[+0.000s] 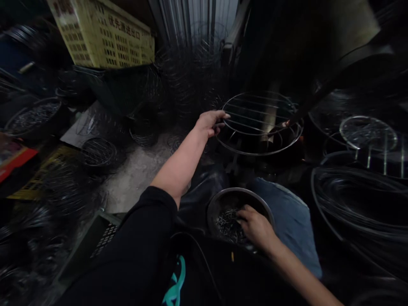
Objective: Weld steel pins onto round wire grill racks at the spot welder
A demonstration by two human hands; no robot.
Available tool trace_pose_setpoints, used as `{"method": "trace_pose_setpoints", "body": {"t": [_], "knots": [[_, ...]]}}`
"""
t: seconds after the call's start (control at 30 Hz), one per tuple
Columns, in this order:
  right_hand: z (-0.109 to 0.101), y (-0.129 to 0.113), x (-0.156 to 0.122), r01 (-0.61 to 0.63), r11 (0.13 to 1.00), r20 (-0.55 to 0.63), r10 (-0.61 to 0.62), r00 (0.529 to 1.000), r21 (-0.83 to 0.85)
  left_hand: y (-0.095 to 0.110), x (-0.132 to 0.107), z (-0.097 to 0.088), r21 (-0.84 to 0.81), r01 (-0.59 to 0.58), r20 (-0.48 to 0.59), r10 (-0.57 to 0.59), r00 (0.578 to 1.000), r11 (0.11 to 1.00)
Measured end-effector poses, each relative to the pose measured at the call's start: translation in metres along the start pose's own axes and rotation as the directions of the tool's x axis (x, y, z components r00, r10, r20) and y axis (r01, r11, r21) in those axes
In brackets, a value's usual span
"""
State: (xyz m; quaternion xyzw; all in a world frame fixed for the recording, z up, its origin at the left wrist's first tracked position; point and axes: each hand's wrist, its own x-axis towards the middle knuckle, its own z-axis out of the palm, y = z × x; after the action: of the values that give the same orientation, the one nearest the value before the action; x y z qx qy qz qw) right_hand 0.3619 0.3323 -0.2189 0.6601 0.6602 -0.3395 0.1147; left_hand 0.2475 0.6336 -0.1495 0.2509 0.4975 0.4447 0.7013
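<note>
My left hand [211,122] reaches forward and grips the left rim of a round wire rack [259,123] that rests on a dark stand. My right hand [255,227] is down in a metal bowl [219,202] on my lap, fingers curled among small metal pieces [228,225] lying in the bowl. Whether those fingers hold any piece is hidden. Both forearms are bare below black sleeves.
Stacks of wire racks [191,89] stand behind. A yellow plastic crate [105,36] sits at the back left. Coils of black wire [360,204] fill the right side. More round racks [98,151] and a bowl of parts [32,117] lie on the floor at left.
</note>
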Motion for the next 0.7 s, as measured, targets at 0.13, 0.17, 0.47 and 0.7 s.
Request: {"method": "trace_pose_setpoints", "body": {"t": [0.13,0.17,0.47,0.7], "knots": [[0.002,-0.001,-0.004,0.041,0.997,0.016,-0.04,0.999,-0.067,-0.009,-0.036,-0.008,-0.036,-0.102,-0.029,0.101,0.994,0.994],[0.004,-0.001,-0.005,0.049,0.996,0.013,-0.048,0.999,-0.071,-0.012,-0.043,-0.008,-0.066,-0.123,-0.054,0.119,0.991,0.99],[0.013,0.033,-0.011,0.202,0.941,-0.268,-0.128,0.955,0.271,-0.042,-0.061,0.01,-0.101,-0.273,-0.118,0.261,0.958,0.957],[0.001,0.084,-0.024,0.292,0.847,-0.54,-0.007,0.841,0.444,-0.058,-0.064,0.011,-0.173,-0.283,-0.167,0.255,0.953,0.943]]}}
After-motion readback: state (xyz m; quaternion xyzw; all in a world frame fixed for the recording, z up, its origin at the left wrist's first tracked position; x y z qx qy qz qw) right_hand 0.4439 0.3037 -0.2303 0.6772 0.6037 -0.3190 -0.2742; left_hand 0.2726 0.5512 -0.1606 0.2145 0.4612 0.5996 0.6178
